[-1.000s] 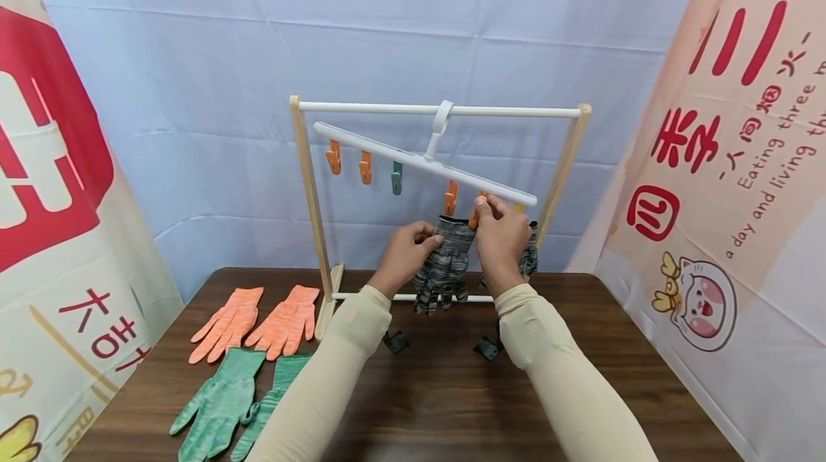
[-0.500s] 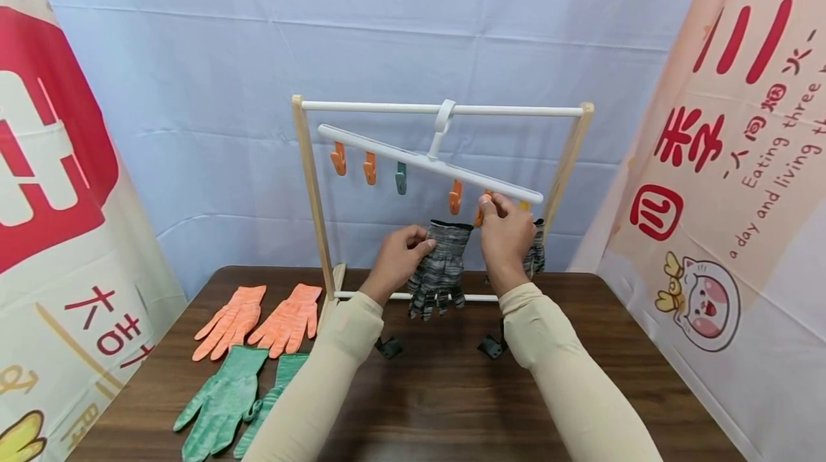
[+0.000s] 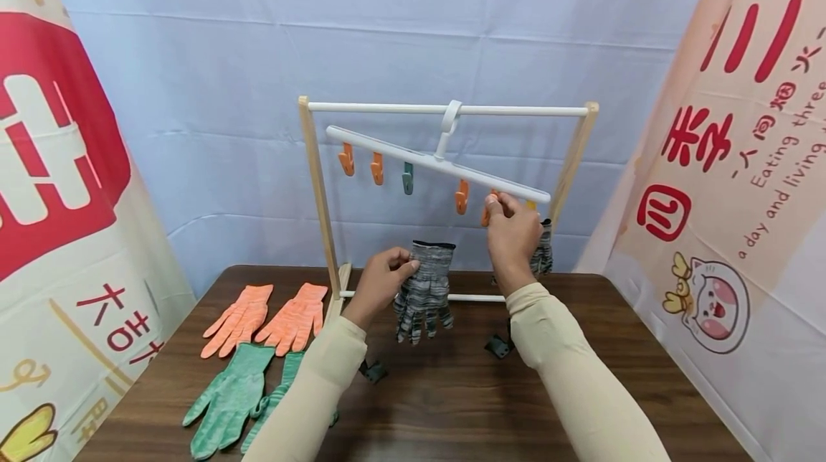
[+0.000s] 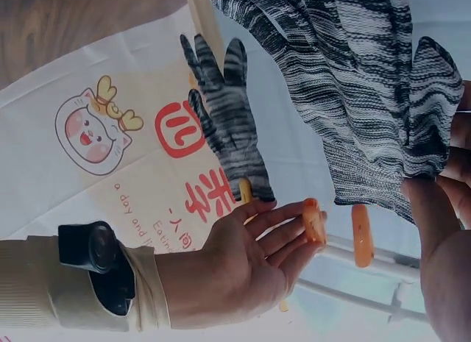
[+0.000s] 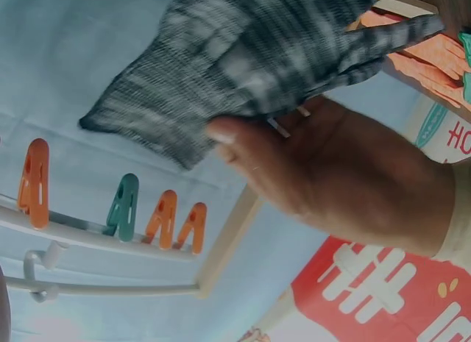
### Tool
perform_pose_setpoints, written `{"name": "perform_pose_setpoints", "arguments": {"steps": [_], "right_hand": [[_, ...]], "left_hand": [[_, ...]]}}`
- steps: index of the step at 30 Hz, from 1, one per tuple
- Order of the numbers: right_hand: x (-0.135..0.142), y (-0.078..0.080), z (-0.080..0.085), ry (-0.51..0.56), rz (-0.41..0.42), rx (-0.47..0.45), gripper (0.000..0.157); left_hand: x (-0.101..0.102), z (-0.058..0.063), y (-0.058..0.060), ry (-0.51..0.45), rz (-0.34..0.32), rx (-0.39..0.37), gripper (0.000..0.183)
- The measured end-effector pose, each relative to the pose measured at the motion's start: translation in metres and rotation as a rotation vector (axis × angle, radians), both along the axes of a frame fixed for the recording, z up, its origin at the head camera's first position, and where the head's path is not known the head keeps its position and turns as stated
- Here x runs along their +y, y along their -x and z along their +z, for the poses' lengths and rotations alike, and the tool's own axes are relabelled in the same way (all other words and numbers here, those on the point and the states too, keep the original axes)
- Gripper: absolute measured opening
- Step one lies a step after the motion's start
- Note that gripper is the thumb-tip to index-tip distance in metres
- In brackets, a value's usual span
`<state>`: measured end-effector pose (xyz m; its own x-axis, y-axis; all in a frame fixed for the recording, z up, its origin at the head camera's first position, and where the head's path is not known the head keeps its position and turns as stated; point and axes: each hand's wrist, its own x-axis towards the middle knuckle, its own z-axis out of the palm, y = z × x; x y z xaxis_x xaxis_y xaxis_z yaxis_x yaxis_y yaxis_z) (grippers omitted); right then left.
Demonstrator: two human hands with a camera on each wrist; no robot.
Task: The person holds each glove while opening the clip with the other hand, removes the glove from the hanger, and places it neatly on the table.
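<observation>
My left hand pinches a grey-and-black knit glove at its side near the cuff; the glove hangs fingers down, apart from the hanger. With thumb and fingers my right hand grips an orange clothespin on the tilted white hanger. No fabric shows in that clothespin in the left wrist view. Just left of it hangs another orange clothespin. A second grey knit glove hangs from a yellow clothespin at the low right end, partly hidden behind my right hand in the head view.
The hanger hooks over the top bar of a wood-and-white stand. Two orange clothespins and a green clothespin hang at its left. Orange gloves and green gloves lie on the dark table at left.
The grey glove in my left hand has come away from the clothespins, moving down and left. My right hand stays on the orange clothespin.
</observation>
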<state>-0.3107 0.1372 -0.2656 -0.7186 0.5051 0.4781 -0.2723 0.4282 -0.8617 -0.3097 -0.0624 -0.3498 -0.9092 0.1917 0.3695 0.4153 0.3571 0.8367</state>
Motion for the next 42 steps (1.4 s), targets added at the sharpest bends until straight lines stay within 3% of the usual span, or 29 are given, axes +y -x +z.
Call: {"name": "perform_pose_setpoints", "arguments": {"steps": [19, 30, 42], "right_hand": [[0.001, 0.003, 0.002, -0.010, -0.023, 0.007, 0.026], [0.002, 0.004, 0.001, -0.023, -0.026, 0.026, 0.025], [0.001, 0.004, -0.001, -0.026, -0.029, -0.003, 0.027]], "left_hand": [[-0.030, -0.054, -0.017, 0.024, 0.075, -0.182, 0.015], [-0.047, -0.080, -0.022, -0.080, 0.098, -0.284, 0.018], [-0.072, -0.100, -0.019, 0.010, 0.147, -0.379, 0.017]]}}
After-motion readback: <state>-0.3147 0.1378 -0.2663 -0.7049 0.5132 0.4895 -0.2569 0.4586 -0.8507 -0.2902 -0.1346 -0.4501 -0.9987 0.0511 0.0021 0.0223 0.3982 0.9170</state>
